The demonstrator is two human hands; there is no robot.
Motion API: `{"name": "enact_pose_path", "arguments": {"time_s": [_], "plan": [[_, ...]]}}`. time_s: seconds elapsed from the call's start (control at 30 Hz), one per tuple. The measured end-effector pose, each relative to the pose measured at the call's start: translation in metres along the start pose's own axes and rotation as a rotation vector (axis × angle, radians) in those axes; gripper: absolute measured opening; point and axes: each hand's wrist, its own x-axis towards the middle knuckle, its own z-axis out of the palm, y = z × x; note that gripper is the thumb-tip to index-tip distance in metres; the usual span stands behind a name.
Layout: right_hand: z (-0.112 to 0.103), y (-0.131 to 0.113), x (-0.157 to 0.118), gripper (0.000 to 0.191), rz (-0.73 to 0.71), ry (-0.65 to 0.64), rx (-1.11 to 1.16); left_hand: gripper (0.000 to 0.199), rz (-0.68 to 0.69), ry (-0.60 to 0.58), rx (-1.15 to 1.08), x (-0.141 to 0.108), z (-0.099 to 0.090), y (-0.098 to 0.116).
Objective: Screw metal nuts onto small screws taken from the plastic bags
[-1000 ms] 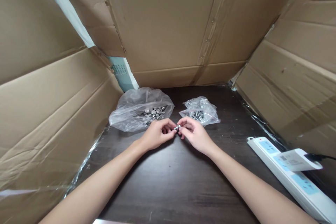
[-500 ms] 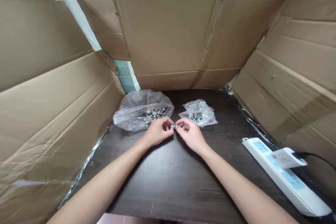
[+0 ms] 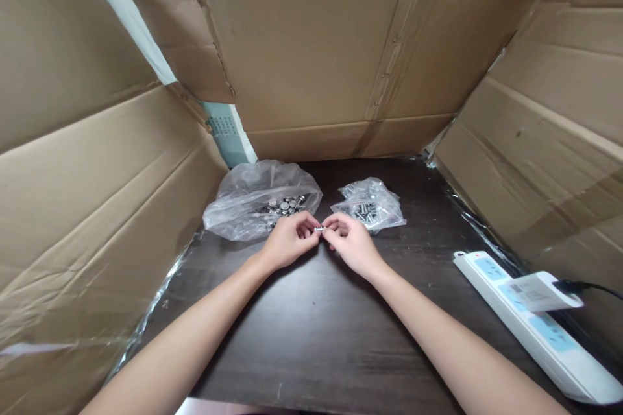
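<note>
My left hand [image 3: 288, 243] and my right hand [image 3: 351, 245] meet over the dark wooden table [image 3: 311, 337], fingertips pinched together on a small silver screw [image 3: 319, 229] held between them. Just behind my left hand lies a clear plastic bag [image 3: 253, 198] with several round metal nuts inside. Behind my right hand lies a smaller clear bag [image 3: 372, 202] holding several screws. How the small part is split between the two hands is too small to tell.
Cardboard walls stand on the left [image 3: 87, 194], back [image 3: 321, 45] and right [image 3: 549, 123] of the table. A white power strip [image 3: 525, 321] with a plugged-in white adapter [image 3: 542, 292] lies at the right edge.
My hands stay pinched on the small metal part and have barely moved. The view has shifted slightly as my head moved.
</note>
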Motion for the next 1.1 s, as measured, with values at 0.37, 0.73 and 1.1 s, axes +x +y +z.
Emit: {"name": "enact_pose_path", "arguments": {"time_s": [0.37, 0.73, 1.1], "plan": [[-0.003, -0.005, -0.004, 0.006, -0.055, -0.045, -0.009, 0.010, 0.084, -0.030, 0.141, -0.011, -0.004, 0.011], [-0.005, -0.001, -0.004, 0.010, -0.070, -0.071, -0.022, 0.012, 0.091, -0.038, 0.191, -0.008, -0.001, 0.005], [-0.007, -0.003, -0.002, 0.015, -0.006, -0.091, 0.057, 0.045, 0.058, -0.036, 0.065, -0.010, -0.005, 0.002]]}}
